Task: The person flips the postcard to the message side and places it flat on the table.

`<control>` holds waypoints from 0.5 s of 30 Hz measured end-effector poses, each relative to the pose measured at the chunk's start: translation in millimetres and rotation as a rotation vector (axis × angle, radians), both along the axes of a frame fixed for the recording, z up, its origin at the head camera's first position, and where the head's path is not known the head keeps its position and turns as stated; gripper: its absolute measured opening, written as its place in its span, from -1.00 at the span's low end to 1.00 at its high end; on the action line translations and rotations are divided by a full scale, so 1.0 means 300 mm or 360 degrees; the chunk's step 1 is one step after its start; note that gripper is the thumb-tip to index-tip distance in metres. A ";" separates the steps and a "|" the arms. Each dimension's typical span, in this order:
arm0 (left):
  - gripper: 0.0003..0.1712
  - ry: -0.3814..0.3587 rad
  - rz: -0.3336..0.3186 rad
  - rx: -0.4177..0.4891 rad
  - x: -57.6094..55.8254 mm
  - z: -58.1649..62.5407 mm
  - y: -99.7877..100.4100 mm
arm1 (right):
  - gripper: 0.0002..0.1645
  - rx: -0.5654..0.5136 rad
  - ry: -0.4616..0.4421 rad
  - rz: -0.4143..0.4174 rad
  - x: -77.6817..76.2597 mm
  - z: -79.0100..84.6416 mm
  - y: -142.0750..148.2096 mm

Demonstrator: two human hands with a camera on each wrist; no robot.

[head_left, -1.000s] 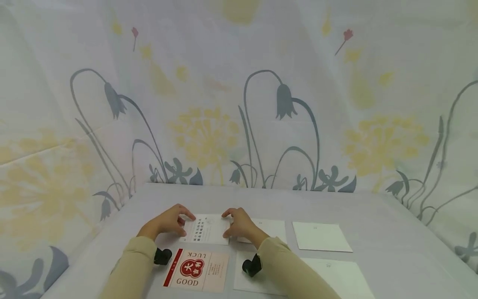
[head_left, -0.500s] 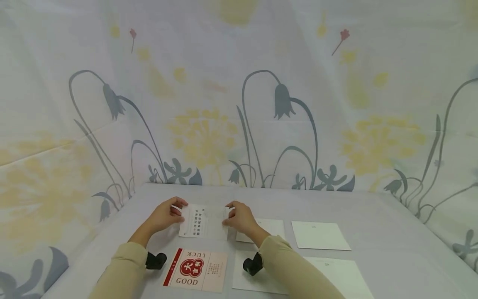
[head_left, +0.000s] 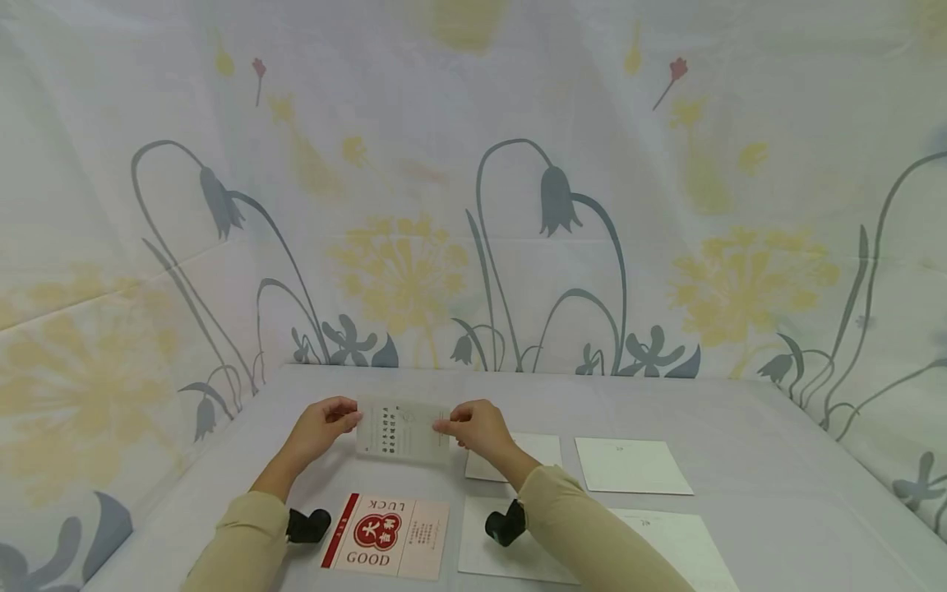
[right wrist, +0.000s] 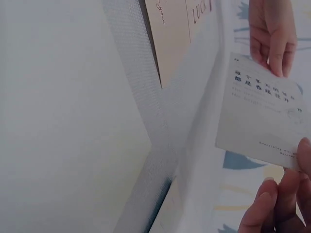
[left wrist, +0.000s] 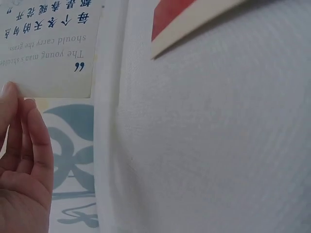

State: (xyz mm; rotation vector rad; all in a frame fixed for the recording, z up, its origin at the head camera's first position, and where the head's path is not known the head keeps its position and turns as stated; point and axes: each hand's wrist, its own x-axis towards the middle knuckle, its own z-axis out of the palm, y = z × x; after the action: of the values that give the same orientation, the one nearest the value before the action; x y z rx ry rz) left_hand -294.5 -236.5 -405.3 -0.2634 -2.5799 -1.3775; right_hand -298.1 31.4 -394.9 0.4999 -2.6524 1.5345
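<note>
A white card (head_left: 403, 436) printed with dark Chinese characters and English lines is held up over the far part of the table. My left hand (head_left: 321, 432) pinches its left edge between thumb and fingers. At the opposite edge, the thumb and fingers of my right hand (head_left: 481, 432) pinch it too. The right wrist view shows the same card (right wrist: 260, 111) tilted, with both hands at its ends. Below it on the table lies a pink card (head_left: 388, 534) with a red band, a red emblem and the words GOOD LUCK.
White cards lie to the right in two rows: a far one (head_left: 632, 466), one partly behind my right hand (head_left: 543, 450), a near one (head_left: 481, 547) under my right forearm, and another (head_left: 681, 543) at the near right. A flower-printed cloth (head_left: 473, 288) hangs behind the table (head_left: 777, 493).
Both hands have lifted the printed card off the table and tipped it up toward the head camera. The pink card and the white cards have stayed in place.
</note>
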 end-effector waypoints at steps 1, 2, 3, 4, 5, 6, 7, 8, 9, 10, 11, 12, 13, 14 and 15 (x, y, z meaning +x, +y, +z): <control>-0.72 -0.0002 0.0010 0.0006 0.000 0.000 0.001 | -0.69 -0.0023 -0.0008 0.0010 0.000 -0.001 0.000; -0.71 0.0002 0.0014 0.0002 0.000 -0.001 0.000 | -0.68 -0.0051 -0.0017 0.0028 0.000 -0.002 0.000; -0.71 -0.0004 0.0020 0.0010 0.000 -0.002 -0.001 | -0.68 -0.0080 -0.0029 0.0048 0.000 -0.005 0.000; -0.71 -0.0011 0.0026 0.0019 0.001 -0.002 -0.003 | -0.67 -0.0105 -0.0033 0.0066 -0.001 -0.007 -0.001; -0.71 -0.0026 0.0036 0.0037 0.002 -0.003 -0.005 | -0.67 -0.0132 -0.0041 0.0084 -0.001 -0.008 -0.002; -0.70 -0.0038 0.0038 0.0051 0.002 -0.004 -0.008 | -0.67 -0.0162 -0.0052 0.0099 -0.001 -0.009 -0.004; -0.69 -0.0057 0.0039 0.0078 0.002 -0.005 -0.012 | -0.66 -0.0189 -0.0056 0.0112 0.000 -0.009 -0.006; -0.68 -0.0083 0.0040 0.0106 0.003 -0.006 -0.016 | -0.66 -0.0216 -0.0058 0.0123 -0.001 -0.010 -0.007; -0.67 -0.0119 0.0046 0.0143 0.003 -0.006 -0.019 | -0.66 -0.0237 -0.0056 0.0127 -0.001 -0.010 -0.009; -0.65 -0.0147 0.0048 0.0174 0.003 -0.007 -0.023 | -0.67 -0.0251 -0.0056 0.0125 -0.001 -0.009 -0.010; -0.62 -0.0178 0.0043 0.0204 0.003 -0.008 -0.028 | -0.68 -0.0268 -0.0065 0.0123 -0.001 -0.009 -0.012; -0.60 -0.0203 0.0031 0.0237 0.002 -0.008 -0.032 | -0.70 -0.0289 -0.0075 0.0123 -0.002 -0.009 -0.012; -0.58 -0.0228 0.0017 0.0277 0.002 -0.008 -0.036 | -0.73 -0.0306 -0.0079 0.0125 -0.002 -0.009 -0.013; -0.57 -0.0252 0.0008 0.0318 0.002 -0.008 -0.039 | -0.76 -0.0320 -0.0089 0.0124 -0.002 -0.008 -0.013; -0.56 -0.0271 -0.0003 0.0362 0.002 -0.008 -0.043 | -0.78 -0.0330 -0.0098 0.0122 -0.003 -0.008 -0.013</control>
State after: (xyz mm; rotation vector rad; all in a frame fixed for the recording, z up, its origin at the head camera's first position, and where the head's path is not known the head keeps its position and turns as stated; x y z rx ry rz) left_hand -293.9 -249.4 -407.7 -0.1164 -2.5196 -1.7459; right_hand -298.9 27.4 -397.3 0.5553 -2.5042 1.8494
